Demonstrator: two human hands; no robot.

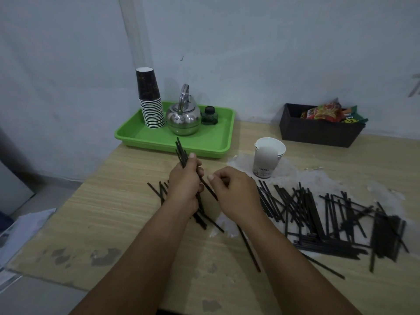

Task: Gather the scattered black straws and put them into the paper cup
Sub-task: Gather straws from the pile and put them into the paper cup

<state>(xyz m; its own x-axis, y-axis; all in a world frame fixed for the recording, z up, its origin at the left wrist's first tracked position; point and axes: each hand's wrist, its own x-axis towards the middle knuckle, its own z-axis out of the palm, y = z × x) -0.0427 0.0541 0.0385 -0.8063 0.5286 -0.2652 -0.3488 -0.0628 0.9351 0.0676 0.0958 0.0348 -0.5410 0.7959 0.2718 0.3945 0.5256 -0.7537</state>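
Gathering black straws from the table, the left hand grips a bundle while the right hand pinches one more, likely adding it before reaching the paper cup nearby.

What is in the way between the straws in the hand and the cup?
Only the right hand sits partly between the left hand, which grips a bunch of straws, and the cup. Nothing else visible blocks the way; the cup's mouth is open.
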